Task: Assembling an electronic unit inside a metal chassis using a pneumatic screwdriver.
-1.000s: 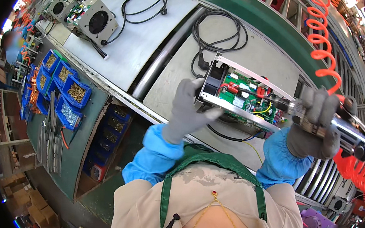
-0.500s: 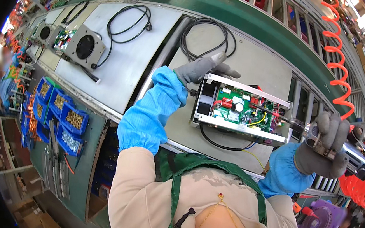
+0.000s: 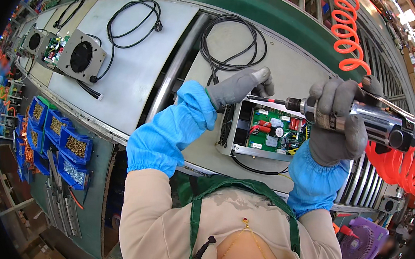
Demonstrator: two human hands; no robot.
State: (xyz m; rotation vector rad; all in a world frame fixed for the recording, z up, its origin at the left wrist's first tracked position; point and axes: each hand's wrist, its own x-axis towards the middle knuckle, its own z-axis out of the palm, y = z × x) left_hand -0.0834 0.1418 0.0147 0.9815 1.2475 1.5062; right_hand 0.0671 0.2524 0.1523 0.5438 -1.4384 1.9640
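Observation:
My right hand (image 3: pixel 336 119), in a grey glove, is wrapped round a silver and black power screwdriver (image 3: pixel 380 121). Its long bit (image 3: pixel 268 100) points left, the tip close to the far left corner of an open metal chassis (image 3: pixel 260 153). Inside the chassis is a green circuit board (image 3: pixel 263 119) with red and white parts. My left hand (image 3: pixel 241 88), gloved too, lies at that corner beside the bit tip. Its thumb and fingers are partly bent and look apart, with nothing visible between them. The palm side is hidden.
A coiled black cable (image 3: pixel 203 44) lies behind the chassis. Leftward on the line stands another unit with a round fan (image 3: pixel 81 57). Blue bins (image 3: pixel 76 147) of screws sit at the lower left. An orange coiled hose (image 3: pixel 346 35) hangs at the right, near a purple fan (image 3: pixel 364 242).
The screwdriver has moved left and away from me, its bit leaving the board's right part for the far left corner. My left fingers have bent from a straighter reach.

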